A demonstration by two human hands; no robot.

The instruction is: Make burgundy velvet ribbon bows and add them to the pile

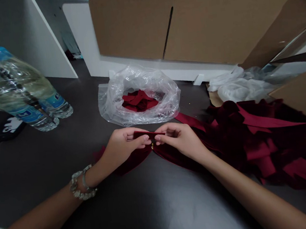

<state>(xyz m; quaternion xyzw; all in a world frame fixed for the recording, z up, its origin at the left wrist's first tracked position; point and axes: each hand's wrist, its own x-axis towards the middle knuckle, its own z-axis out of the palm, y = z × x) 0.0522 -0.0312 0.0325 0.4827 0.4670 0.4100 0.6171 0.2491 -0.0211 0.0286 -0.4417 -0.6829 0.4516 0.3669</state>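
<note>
Between my two hands a short dark red fabric strip (149,133) is stretched level above the table. My left hand (125,143) pinches its left end, and my right hand (176,138) pinches the right end, thumbs facing each other. Just below the fingertips hangs a small gold-coloured piece (152,146). Dark red velvet ribbon (136,159) spreads out to both sides under my hands, partly hidden by them. Beyond them, a clear plastic bag (108,108) lies open with folded red pieces (140,100) inside.
A large heap of dark red ribbons (259,139) covers the right side. Water bottles (27,87) and a black item (6,128) are at the left. Cardboard (137,21) stands behind the dark table (165,208). White plastic (244,86) lies at the back right.
</note>
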